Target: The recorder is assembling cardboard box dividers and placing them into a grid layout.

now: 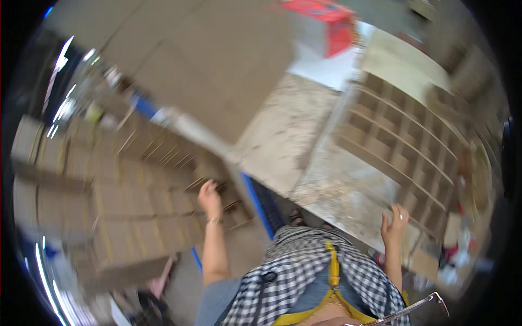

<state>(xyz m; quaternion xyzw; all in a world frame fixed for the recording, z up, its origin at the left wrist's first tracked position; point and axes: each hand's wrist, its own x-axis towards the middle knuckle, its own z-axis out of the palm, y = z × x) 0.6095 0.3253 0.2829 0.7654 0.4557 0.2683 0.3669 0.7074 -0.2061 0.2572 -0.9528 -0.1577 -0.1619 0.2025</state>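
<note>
My left hand (pixel 208 196) is at the edge of a big group of brown cardboard pieces (pixel 136 190), stacked in rows with yellowish edges. Its fingers are smeared by motion, so I cannot make out whether it touches or holds a piece. On the other side, my right hand (pixel 395 223) is beside a cardboard divider grid (pixel 405 138) with many square cells, lying on a worn pale tabletop (pixel 342 179). The thumb is apart from the fingers there, and nothing shows in the grasp.
Large flat cardboard sheets (pixel 201 65) cover the far left of the work surface. A red and white box (pixel 331 27) stands at the back on a white sheet. Between the stacks and the table is a blue-edged dark frame (pixel 261 204). Assorted litter lies at the right.
</note>
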